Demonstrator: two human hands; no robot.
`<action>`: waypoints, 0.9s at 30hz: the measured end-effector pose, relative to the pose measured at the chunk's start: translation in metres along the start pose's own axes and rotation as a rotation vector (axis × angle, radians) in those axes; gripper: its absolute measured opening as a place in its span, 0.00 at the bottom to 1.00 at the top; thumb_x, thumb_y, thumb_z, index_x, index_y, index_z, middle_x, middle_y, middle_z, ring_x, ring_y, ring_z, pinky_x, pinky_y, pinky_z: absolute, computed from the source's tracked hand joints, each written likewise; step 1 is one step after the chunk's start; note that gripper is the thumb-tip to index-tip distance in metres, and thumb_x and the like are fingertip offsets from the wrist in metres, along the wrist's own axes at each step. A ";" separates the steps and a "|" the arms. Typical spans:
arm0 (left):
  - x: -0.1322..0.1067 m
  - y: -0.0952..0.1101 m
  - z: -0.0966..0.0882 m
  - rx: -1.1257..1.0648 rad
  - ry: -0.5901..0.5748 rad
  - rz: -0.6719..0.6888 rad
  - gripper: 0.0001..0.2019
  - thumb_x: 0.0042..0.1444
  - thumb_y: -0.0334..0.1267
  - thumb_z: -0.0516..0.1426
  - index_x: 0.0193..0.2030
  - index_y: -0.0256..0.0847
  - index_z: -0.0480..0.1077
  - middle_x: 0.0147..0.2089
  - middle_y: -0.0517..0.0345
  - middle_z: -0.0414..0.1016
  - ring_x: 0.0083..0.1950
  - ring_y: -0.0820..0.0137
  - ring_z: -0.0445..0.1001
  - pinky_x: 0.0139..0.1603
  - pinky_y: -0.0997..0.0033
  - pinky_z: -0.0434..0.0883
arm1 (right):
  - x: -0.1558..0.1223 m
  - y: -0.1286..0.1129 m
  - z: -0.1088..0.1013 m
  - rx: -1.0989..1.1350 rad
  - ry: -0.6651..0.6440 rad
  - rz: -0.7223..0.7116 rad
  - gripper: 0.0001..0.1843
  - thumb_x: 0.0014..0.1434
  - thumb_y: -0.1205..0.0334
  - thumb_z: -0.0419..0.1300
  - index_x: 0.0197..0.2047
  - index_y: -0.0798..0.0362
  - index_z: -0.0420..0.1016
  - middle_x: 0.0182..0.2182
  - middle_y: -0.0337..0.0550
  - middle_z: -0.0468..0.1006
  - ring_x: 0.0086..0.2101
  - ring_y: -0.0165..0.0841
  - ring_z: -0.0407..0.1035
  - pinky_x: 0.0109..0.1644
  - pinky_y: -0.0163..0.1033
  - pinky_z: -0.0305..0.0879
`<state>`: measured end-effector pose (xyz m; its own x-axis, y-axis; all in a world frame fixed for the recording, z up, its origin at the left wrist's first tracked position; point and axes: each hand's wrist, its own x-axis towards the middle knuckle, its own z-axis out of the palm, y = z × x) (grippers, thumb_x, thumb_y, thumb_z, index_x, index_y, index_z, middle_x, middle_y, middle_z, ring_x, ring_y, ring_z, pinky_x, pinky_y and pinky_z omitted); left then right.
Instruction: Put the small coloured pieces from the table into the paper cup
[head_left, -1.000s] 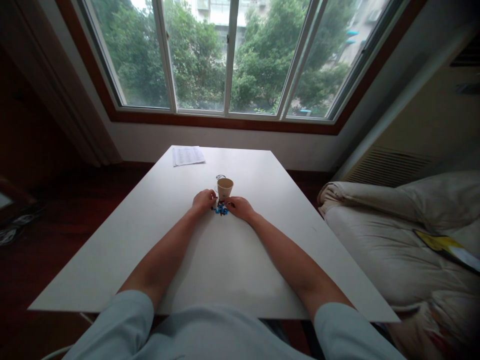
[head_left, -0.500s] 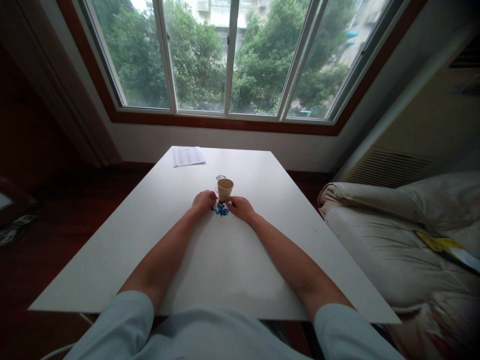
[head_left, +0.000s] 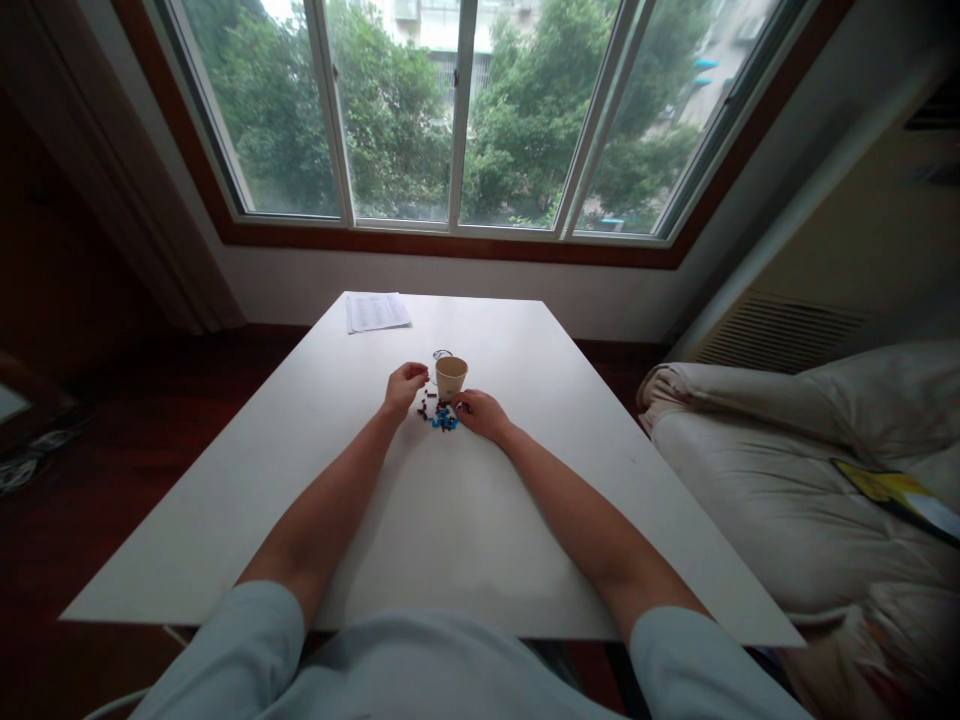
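A tan paper cup [head_left: 451, 378] stands upright on the white table [head_left: 480, 540]. In front of it lies a loose pile of small blue and dark brown pieces [head_left: 444, 420], too small to name surely. My left hand [head_left: 406, 386] is just left of the cup, thumb and fingertips pinched together; what they hold, if anything, is too small to make out. My right hand [head_left: 481, 412] rests at the pile's right edge, below the cup, its fingers curled in and closed. Whatever is between those fingertips is hidden.
Printed paper sheets [head_left: 378, 312] lie at the table's far left corner. A thin dark loop [head_left: 442, 354] lies behind the cup. To the right stands a beige padded sofa [head_left: 742, 470] with a yellow and black item [head_left: 885, 490] on it. A window is ahead.
My left hand has risen and moved slightly away from the pile to beside the cup, uncovering several small brown pieces. My right hand has barely moved.
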<state>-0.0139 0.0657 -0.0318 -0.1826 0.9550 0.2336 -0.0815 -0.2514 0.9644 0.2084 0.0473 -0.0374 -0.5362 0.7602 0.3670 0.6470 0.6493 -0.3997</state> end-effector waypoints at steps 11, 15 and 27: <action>-0.001 -0.002 0.018 -0.240 0.122 0.010 0.13 0.43 0.36 0.66 0.36 0.37 0.72 0.35 0.56 0.76 0.38 0.70 0.75 0.46 0.63 0.73 | 0.002 0.002 0.003 -0.020 -0.006 0.014 0.10 0.58 0.65 0.60 0.42 0.49 0.80 0.33 0.41 0.76 0.35 0.33 0.67 0.41 0.35 0.60; -0.002 -0.002 0.022 -0.226 0.152 0.027 0.12 0.46 0.37 0.65 0.38 0.38 0.71 0.36 0.56 0.76 0.36 0.71 0.76 0.42 0.67 0.73 | 0.001 0.001 0.002 -0.016 -0.005 -0.009 0.08 0.59 0.64 0.59 0.41 0.49 0.79 0.34 0.41 0.76 0.36 0.32 0.68 0.42 0.35 0.60; -0.018 0.020 0.031 0.104 0.164 0.165 0.07 0.56 0.40 0.59 0.39 0.41 0.72 0.36 0.57 0.74 0.30 0.73 0.70 0.30 0.74 0.68 | 0.002 -0.004 0.000 0.037 0.149 0.029 0.05 0.55 0.67 0.57 0.35 0.52 0.74 0.31 0.40 0.76 0.32 0.31 0.66 0.39 0.35 0.61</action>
<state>0.0182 0.0485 -0.0128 -0.3421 0.8620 0.3741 0.0625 -0.3764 0.9244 0.2047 0.0461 -0.0351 -0.4292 0.7685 0.4745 0.6393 0.6296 -0.4415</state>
